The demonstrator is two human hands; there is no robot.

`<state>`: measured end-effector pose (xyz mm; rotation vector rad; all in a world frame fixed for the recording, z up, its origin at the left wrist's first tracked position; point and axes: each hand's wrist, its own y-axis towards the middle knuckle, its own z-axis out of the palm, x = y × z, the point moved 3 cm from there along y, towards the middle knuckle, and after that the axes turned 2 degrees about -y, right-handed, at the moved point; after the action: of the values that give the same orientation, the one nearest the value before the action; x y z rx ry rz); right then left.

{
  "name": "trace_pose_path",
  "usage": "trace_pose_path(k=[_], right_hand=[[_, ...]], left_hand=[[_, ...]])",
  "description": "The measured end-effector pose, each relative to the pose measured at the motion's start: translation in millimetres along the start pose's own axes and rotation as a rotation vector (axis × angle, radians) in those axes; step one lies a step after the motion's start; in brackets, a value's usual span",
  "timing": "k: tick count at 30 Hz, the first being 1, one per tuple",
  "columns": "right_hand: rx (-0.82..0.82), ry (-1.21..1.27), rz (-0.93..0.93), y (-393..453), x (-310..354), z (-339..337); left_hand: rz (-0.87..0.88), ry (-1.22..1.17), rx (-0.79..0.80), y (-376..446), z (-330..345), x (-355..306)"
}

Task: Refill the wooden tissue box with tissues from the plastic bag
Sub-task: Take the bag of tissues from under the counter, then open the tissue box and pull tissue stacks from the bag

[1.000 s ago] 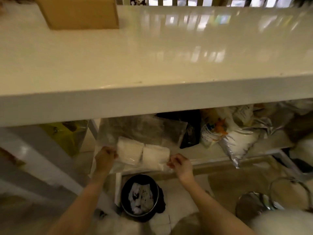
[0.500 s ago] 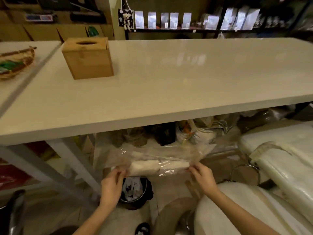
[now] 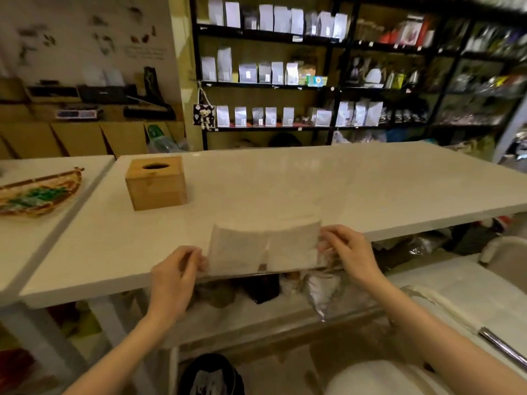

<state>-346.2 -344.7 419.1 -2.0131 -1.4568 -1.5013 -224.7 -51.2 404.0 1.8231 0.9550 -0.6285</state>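
Table: white top, long, its near edge running across the middle of the view from lower left to upper right. Box: wooden, upright on the left part of the table, oval slot in its lid dark, set back from the near edge and close to the left edge. Bag: clear plastic, held at the near edge of the table, its lower rim level with that edge; two white tissue stacks lie side by side inside it, a narrow seam between them. Left hand: fingers closed in a pinch on the bag's left side. Right hand: fingers closed in a pinch on the bag's right side, crinkled plastic bunched beneath them. Open room: the tabletop between bag and box is bare, and the whole right stretch of the table is bare to its far edge. Second table: to the left, a narrow gap parting it from the first; a woven tray on it. Shelves: dark, behind the table, stocked with pale pouches. Under-shelf clutter: bags below the table, blurred.
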Motion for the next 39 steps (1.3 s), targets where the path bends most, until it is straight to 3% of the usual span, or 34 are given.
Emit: trace_pose_path(k=[7,18,24,30,34,36,38,39], right_hand=[[-0.032,0.178,0.069,86,32,4],[-0.024,0.116,0.324,190,-7,67],[-0.031,-0.028,0.35,210,-23,86],[0.048,-0.007,0.388,220,-37,90],[0.027,0.036,0.405,219,-41,88],[0.009,0.076,0.419,218,-42,89],[-0.021,0.144,0.443,216,-42,91],[-0.041,0.164,0.45,216,-43,92]], left_hand=[[-0.061,-0.019,-0.061,98,-14,-25],[-0.196,0.223,0.16,190,15,43],[-0.149,0.501,0.309,202,31,61],[-0.12,0.965,0.428,204,42,52],[-0.046,1.095,0.415,208,45,25],[0.086,1.073,0.364,214,52,3],[0.206,0.842,0.374,221,66,-14],[0.21,0.666,0.466,226,77,-16]])
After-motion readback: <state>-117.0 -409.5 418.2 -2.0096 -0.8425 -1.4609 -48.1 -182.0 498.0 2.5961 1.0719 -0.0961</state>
